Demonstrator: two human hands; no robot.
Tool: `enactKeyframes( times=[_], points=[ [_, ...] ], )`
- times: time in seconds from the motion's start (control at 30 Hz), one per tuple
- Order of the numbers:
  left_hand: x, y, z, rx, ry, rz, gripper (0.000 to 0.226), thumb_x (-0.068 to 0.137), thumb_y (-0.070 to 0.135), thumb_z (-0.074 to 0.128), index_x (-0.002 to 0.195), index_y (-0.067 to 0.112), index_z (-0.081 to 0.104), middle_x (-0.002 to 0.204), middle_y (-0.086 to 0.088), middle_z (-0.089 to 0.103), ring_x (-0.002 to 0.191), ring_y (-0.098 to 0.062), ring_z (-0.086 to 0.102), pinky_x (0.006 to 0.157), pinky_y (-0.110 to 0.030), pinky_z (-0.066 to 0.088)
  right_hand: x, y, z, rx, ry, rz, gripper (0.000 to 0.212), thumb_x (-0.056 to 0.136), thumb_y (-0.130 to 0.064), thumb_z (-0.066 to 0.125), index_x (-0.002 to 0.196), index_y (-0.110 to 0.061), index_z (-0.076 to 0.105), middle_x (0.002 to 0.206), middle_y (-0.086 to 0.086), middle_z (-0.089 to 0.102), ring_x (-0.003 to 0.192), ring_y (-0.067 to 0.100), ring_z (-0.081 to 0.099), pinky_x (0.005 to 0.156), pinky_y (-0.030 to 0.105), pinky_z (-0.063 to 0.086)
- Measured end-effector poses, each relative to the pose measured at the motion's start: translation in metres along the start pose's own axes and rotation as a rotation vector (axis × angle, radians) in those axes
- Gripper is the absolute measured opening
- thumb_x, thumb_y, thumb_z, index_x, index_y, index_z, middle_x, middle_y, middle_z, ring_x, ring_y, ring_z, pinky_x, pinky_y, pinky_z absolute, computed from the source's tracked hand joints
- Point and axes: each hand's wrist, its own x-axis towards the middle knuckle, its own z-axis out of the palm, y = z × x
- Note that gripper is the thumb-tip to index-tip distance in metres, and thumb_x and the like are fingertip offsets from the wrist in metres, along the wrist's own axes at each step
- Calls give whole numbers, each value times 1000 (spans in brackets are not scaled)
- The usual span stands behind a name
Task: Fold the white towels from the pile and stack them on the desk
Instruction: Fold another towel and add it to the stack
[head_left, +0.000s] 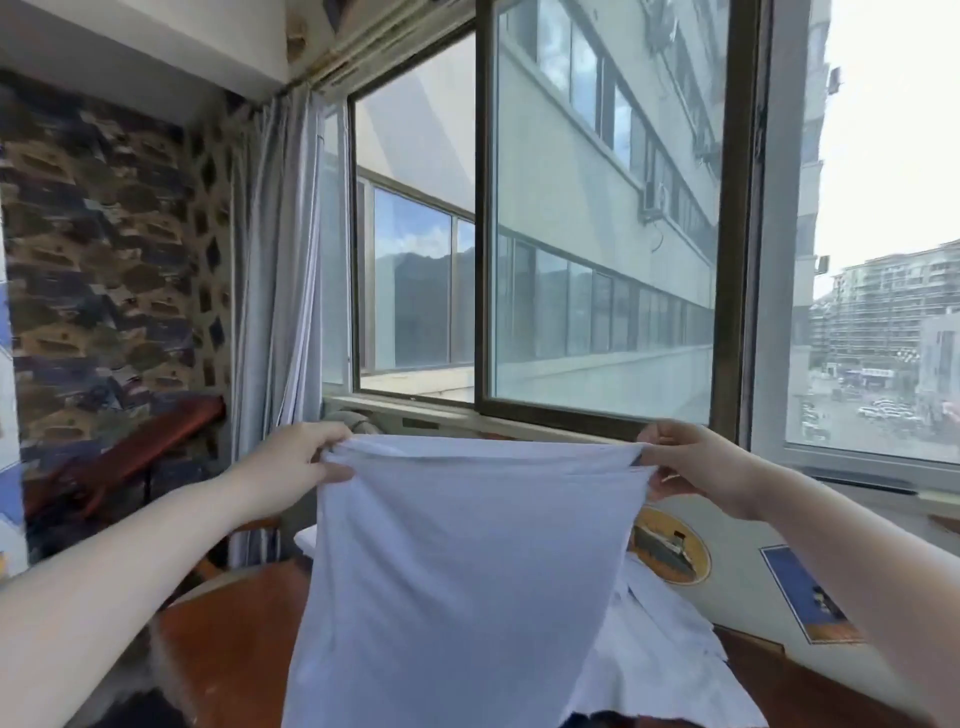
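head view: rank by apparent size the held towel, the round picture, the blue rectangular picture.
1. held towel, largest by far, though nearest the camera
2. round picture and blue rectangular picture: look alike, both partly hidden, unranked

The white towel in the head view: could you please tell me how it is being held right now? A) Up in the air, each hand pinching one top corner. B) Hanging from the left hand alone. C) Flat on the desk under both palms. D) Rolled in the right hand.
A: the left hand and the right hand each pinch a top corner of the white towel, which hangs down above the desk.
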Motion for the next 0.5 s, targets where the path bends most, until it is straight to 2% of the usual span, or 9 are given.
enactKeyframes(
  times=[0.07,0.1,0.2,0.27,0.33,0.4,0.5],
  points=[
    [15,2,-21,29,-28,29,7,85,13,73,87,14,66,82,-7,65,77,-21,59,67,-27,36,0,-24,1,-71,72,-104,19,90,8,58,84,-6,48,80,12,49,57,23,50,57,31,51],
    [22,5,-33,47,-34,40,8,85,15,73,85,15,65,78,-5,64,73,-15,57,64,-25,35,0,-36,1,-123,100,-161,20,89,12,55,83,-5,45,83,11,47,57,24,49,56,31,48],
    [46,16,-66,51,-8,78,17,85,17,74,76,24,62,63,13,59,56,5,51,53,-15,30,-1,-74,1,-282,124,-297,18,87,17,47,84,-1,48,93,16,50,64,24,44,58,32,40],
    [60,19,-84,62,24,82,15,85,16,74,76,21,62,62,13,59,54,4,50,52,-16,30,-1,-99,3,-347,154,-369,21,86,18,48,80,0,56,103,23,53,66,22,46,58,28,43],
    [69,18,-95,69,50,81,15,86,13,72,77,17,61,65,11,60,55,3,50,53,-17,31,0,-117,3,-378,165,-411,26,87,19,49,77,0,65,110,20,58,65,19,49,56,24,46],
    [78,18,-102,51,88,102,28,87,10,70,68,21,53,55,14,56,50,4,48,49,-14,30,0,-130,-1,-423,167,-417,26,87,17,52,82,1,72,106,18,65,65,21,51,59,29,47],
    [91,25,-112,80,182,132,37,89,12,67,63,24,43,53,11,46,53,-4,45,50,-23,26,-3,-148,-10,-520,189,-421,28,87,13,53,81,-3,75,99,14,69,65,24,56,64,37,53]
  ],
)
